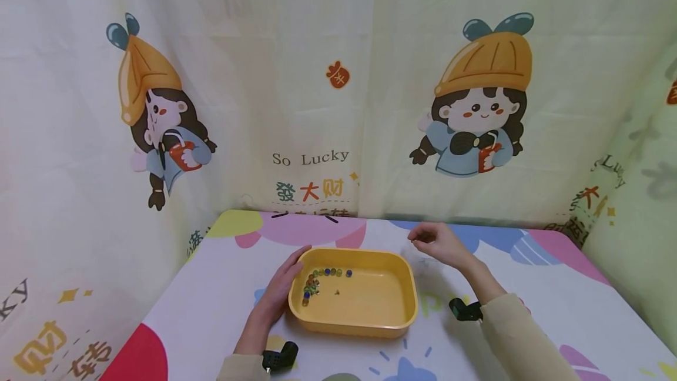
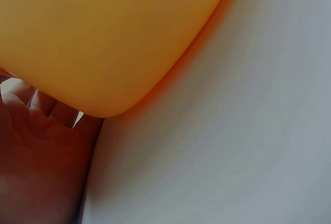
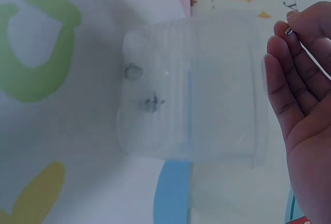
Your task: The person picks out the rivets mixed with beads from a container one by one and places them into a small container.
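Note:
A yellow plastic basin (image 1: 365, 331) stands on the table in the head view. Glass marbles (image 1: 339, 273) line its far left corner, beside a cluster of small shiny bits (image 1: 315, 288); one more small bit (image 1: 337, 293) lies apart. My left hand (image 1: 281, 287) rests along the basin's left wall, fingers extended against it. My right hand (image 1: 441, 244) is raised right of the basin. Between thumb and forefinger it pinches a small shiny metal piece (image 3: 289, 30), its exact kind too small to tell. Beside the fingertips is a clear plastic container (image 3: 222, 94), with small dark things (image 3: 150, 102) showing at its bottom.
A patterned cloth (image 1: 211, 310) covers the table. Printed curtains (image 1: 312, 104) hang close behind it and along both sides. Each wrist carries a small black camera, the left one (image 1: 281, 357) near the basin's front corner and the right one (image 1: 465, 309) right of the basin.

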### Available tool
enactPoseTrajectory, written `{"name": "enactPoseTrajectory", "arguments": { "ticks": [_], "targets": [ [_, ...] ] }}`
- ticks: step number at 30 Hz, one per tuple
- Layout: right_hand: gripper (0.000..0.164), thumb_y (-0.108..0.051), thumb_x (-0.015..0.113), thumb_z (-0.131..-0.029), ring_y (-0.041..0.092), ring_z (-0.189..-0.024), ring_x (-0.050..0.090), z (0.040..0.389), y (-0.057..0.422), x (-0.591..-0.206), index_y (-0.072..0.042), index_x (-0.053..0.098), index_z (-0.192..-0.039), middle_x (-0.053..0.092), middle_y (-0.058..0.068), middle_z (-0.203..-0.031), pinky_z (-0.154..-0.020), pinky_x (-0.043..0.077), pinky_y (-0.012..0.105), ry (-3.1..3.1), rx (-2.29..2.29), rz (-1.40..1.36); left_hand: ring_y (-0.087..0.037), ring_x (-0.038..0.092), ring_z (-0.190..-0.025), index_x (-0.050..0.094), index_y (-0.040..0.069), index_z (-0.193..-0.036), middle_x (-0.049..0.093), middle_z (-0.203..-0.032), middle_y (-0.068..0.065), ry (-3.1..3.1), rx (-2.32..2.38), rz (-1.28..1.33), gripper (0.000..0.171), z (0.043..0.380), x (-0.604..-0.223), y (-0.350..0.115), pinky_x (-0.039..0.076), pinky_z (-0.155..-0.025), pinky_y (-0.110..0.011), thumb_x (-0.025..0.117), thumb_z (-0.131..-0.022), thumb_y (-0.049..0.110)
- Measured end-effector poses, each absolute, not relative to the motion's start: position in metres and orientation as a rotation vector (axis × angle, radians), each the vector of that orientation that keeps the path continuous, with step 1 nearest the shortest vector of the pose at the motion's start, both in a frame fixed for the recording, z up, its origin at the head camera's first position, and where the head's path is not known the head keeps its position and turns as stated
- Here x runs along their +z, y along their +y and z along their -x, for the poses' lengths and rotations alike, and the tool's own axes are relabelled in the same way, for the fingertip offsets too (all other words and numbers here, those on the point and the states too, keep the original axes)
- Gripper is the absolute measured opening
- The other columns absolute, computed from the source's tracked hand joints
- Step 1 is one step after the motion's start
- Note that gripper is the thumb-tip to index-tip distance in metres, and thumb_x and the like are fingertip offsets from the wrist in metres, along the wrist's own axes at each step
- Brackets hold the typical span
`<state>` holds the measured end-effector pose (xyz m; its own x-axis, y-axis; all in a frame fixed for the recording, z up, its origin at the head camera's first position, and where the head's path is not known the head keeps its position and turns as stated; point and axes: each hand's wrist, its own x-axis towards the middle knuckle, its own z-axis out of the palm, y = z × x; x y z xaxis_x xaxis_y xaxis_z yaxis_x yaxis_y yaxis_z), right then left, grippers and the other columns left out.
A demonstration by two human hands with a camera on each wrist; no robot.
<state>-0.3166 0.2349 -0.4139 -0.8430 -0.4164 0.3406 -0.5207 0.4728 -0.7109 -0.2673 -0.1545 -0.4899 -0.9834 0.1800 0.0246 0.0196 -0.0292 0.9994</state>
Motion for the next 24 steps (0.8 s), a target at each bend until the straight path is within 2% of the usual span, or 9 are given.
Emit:
{"name": "enactPoseTrajectory", "arguments": {
  "ticks": [9, 12, 19, 24],
  "targets": [
    [0.008, 0.004, 0.067, -0.089, 0.015, -0.075, 0.059, 0.3174, 0.2397, -0.4215, 0.002, 0.071, -0.096, 0.068, 0.016, -0.091, -0.069, 0.054, 0.026, -2.663, 1.200, -0.792, -0.031, 0.027, -0.148, 0.038, 0.017, -0.157, 0.032, -0.161, -0.010, 2.084, 2.176, -0.207, 0.049, 0.2669, -0.4898, -0.1541, 0.022, -0.119, -0.050, 0.040, -0.110, 0.029],
    [0.009, 0.005, 0.067, -0.089, 0.016, -0.075, 0.059, 0.3183, 0.2404, -0.4224, 0.002, 0.071, -0.095, 0.068, 0.014, -0.090, -0.069, 0.054, 0.028, -2.669, 1.159, -0.801, -0.033, 0.026, -0.148, 0.037, 0.016, -0.157, 0.031, -0.162, -0.012, 2.095, 2.169, -0.218, 0.049, 0.2663, -0.4896, -0.1542, 0.022, -0.119, -0.051, 0.038, -0.110, 0.028],
    [0.010, 0.000, 0.069, -0.091, 0.017, -0.076, 0.060, 0.3188, 0.2423, -0.4215, 0.001, 0.071, -0.100, 0.067, 0.002, -0.088, -0.070, 0.055, 0.032, -2.669, 1.136, -0.791, -0.032, 0.024, -0.149, 0.037, 0.016, -0.157, 0.031, -0.162, -0.010, 2.101, 2.163, -0.209, 0.048, 0.2671, -0.4881, -0.1538, 0.021, -0.119, -0.051, 0.037, -0.110, 0.026],
    [0.012, -0.003, 0.070, -0.093, 0.017, -0.079, 0.062, 0.3177, 0.2423, -0.4203, 0.001, 0.071, -0.104, 0.068, 0.003, -0.091, -0.073, 0.056, 0.035, -2.661, 1.137, -0.764, -0.032, 0.023, -0.149, 0.036, 0.016, -0.158, 0.031, -0.162, -0.010, 2.097, 2.169, -0.209, 0.049, 0.2675, -0.4872, -0.1539, 0.020, -0.119, -0.051, 0.037, -0.110, 0.026]
  ]
}}
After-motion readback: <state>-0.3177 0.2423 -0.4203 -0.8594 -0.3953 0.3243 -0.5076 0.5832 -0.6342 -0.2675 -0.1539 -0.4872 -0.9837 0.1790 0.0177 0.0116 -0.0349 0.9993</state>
